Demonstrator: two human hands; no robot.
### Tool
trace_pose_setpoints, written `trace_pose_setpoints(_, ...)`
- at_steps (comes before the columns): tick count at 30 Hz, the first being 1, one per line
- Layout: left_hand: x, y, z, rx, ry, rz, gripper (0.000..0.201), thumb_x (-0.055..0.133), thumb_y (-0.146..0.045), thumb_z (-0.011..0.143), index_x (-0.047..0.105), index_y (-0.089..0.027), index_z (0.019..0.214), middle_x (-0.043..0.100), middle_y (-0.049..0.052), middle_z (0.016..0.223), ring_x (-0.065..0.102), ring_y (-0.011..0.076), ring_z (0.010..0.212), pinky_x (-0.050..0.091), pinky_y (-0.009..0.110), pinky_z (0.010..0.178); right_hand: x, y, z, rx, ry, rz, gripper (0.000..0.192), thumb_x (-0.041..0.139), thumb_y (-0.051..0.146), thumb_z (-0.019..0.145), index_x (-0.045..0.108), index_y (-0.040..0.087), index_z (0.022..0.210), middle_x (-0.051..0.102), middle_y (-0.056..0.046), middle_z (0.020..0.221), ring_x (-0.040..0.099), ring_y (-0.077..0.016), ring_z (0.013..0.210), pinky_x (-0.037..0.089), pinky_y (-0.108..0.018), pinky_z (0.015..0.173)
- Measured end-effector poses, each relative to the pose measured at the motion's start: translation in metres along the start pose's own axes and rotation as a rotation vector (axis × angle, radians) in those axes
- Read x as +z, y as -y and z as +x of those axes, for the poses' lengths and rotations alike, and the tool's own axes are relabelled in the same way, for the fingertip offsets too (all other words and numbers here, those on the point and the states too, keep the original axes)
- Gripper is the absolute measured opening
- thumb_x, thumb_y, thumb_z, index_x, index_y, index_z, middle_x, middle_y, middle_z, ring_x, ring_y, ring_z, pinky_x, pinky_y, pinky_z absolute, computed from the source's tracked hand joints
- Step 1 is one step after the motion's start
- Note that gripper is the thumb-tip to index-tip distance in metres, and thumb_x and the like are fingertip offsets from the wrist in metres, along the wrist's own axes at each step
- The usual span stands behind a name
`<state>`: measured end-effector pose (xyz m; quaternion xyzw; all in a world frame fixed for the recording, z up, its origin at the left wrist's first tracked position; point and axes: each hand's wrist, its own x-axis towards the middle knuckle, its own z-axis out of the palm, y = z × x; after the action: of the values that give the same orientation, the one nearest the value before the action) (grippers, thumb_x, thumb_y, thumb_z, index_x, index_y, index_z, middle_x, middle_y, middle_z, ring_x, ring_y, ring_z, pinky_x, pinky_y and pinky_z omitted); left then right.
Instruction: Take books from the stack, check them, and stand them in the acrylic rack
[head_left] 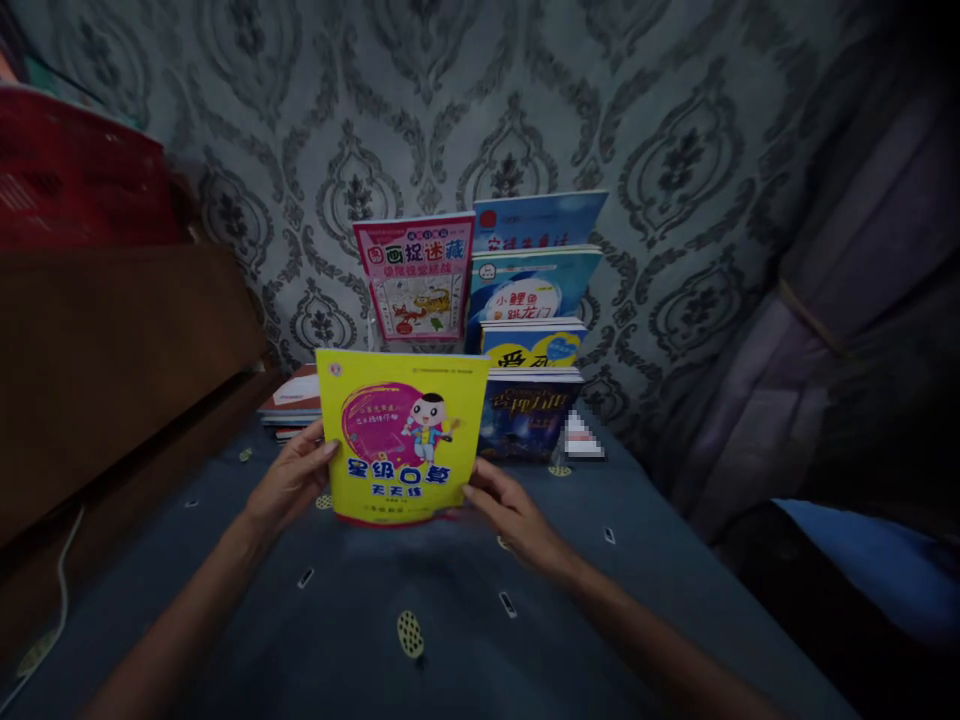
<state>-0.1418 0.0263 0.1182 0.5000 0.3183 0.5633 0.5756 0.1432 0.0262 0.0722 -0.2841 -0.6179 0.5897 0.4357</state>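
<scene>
Upright in front of me is a yellow workbook [457,410] with a cartoon child and a magenta patch on its cover. My left hand [292,470] grips its left edge, thumb in front. At the lower right edge, my right hand [510,505] holds it between thumb and fingers. Behind it stands a pink picture book [420,270] on the left. To the right rise a blue book [536,220], a teal book [536,280], a yellow-and-blue book [532,345] and a dark blue book [525,420], one before another. The workbook hides what lies directly behind it.
A low pile of books [292,395] lies at the left by a brown wooden panel [127,360]. A red basket [82,170] sits above it. Patterned wallpaper [675,170] backs the dark cloth [360,630]. Curtain [817,310] hangs at the right; a white cable [64,590] runs lower left.
</scene>
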Motion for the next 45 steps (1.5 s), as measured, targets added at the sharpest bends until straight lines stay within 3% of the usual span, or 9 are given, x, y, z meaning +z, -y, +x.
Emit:
trace_pose_setpoints(4, -0.016, 0.009, 0.009, 0.126, 0.015, 0.226, 0.031, 0.086, -0.042, 0.071, 0.076, -0.019, 0.090, 0.079, 0.008, 0.099, 0.072, 0.0292, 0.103, 0.054, 0.039, 0.095, -0.018, -0.009, 0.017, -0.332, -0.102, -0.452, 0.018, 0.050, 0.034, 0.096, 0.063, 0.023, 0.101, 0.070, -0.006, 0.105, 0.065, -0.0240, 0.104, 0.054, -0.042, 0.094)
trace_pose_setpoints(8, -0.034, 0.035, 0.002, 0.153, 0.289, 0.533, 0.039, 0.085, -0.052, 0.069, 0.076, -0.020, 0.088, 0.076, 0.014, 0.110, 0.057, 0.0373, 0.129, 0.046, 0.045, 0.105, -0.037, -0.039, 0.018, -0.535, -0.046, -0.769, 0.019, 0.050, 0.015, 0.088, 0.061, 0.022, 0.101, 0.068, -0.011, 0.118, 0.063, -0.0251, 0.116, 0.052, -0.044, 0.101)
trace_pose_setpoints(16, -0.044, 0.082, -0.033, 0.123, 0.467, 0.751, 0.047, 0.055, -0.065, 0.091, 0.072, -0.021, 0.097, 0.074, 0.013, 0.109, 0.054, 0.0333, 0.132, 0.043, 0.044, 0.106, -0.055, -0.095, -0.017, -0.432, 0.181, -1.102, 0.038, 0.045, 0.015, 0.095, 0.059, 0.021, 0.130, 0.063, -0.014, 0.138, 0.052, -0.0243, 0.137, 0.047, -0.047, 0.113)
trace_pose_setpoints(21, -0.050, 0.090, -0.041, 0.102, 0.435, 0.729, 0.039, 0.061, -0.058, 0.091, 0.072, -0.021, 0.100, 0.073, 0.014, 0.113, 0.052, 0.0330, 0.134, 0.042, 0.045, 0.108, -0.018, -0.064, -0.011, -0.271, 0.277, -1.113, 0.030, 0.044, 0.017, 0.099, 0.069, 0.021, 0.115, 0.071, -0.011, 0.126, 0.062, -0.0236, 0.126, 0.031, -0.054, 0.123)
trace_pose_setpoints(25, -0.051, 0.099, -0.047, 0.109, 0.394, 0.750, 0.040, 0.060, -0.060, 0.091, 0.073, -0.022, 0.097, 0.075, 0.014, 0.112, 0.056, 0.0320, 0.131, 0.038, 0.046, 0.111, 0.016, -0.063, -0.001, -0.166, 0.374, -0.973, 0.040, 0.045, 0.031, 0.103, 0.058, 0.022, 0.139, 0.056, -0.010, 0.149, 0.045, -0.0239, 0.144, 0.034, -0.044, 0.122)
trace_pose_setpoints(29, -0.053, 0.102, -0.049, 0.115, 0.376, 0.794, 0.043, 0.058, -0.064, 0.089, 0.074, -0.025, 0.097, 0.077, 0.013, 0.111, 0.058, 0.0314, 0.129, 0.030, 0.047, 0.117, 0.013, -0.077, 0.007, -0.023, 0.320, -1.025, 0.065, 0.052, 0.048, 0.099, 0.039, 0.016, 0.154, 0.033, -0.014, 0.164, 0.023, -0.0287, 0.154, 0.024, -0.046, 0.126)
trace_pose_setpoints(34, -0.054, 0.102, -0.048, 0.105, 0.376, 0.796, 0.050, 0.058, -0.071, 0.085, 0.075, -0.025, 0.097, 0.077, 0.013, 0.112, 0.059, 0.0323, 0.128, 0.031, 0.047, 0.116, -0.013, -0.085, 0.006, 0.053, 0.138, -1.166, 0.088, 0.043, 0.069, 0.095, 0.031, 0.008, 0.157, 0.027, -0.023, 0.164, 0.019, -0.0340, 0.155, 0.016, -0.055, 0.126)
trace_pose_setpoints(40, -0.051, 0.100, -0.048, 0.121, 0.377, 0.800, 0.046, 0.059, -0.068, 0.087, 0.075, -0.025, 0.094, 0.078, 0.013, 0.109, 0.061, 0.0323, 0.126, 0.029, 0.047, 0.117, -0.010, -0.086, -0.003, 0.063, 0.060, -1.225, 0.086, 0.038, 0.068, 0.096, 0.032, 0.007, 0.156, 0.028, -0.024, 0.163, 0.020, -0.0342, 0.154, 0.013, -0.058, 0.125)
trace_pose_setpoints(45, -0.048, 0.098, -0.049, 0.109, 0.369, 0.785, 0.046, 0.059, -0.068, 0.087, 0.074, -0.025, 0.092, 0.078, 0.013, 0.107, 0.062, 0.0326, 0.124, 0.029, 0.048, 0.116, 0.008, -0.077, -0.020, -0.007, 0.173, -1.199, 0.072, 0.044, 0.056, 0.099, 0.035, 0.013, 0.157, 0.032, -0.018, 0.163, 0.022, -0.0314, 0.154, 0.008, -0.058, 0.126)
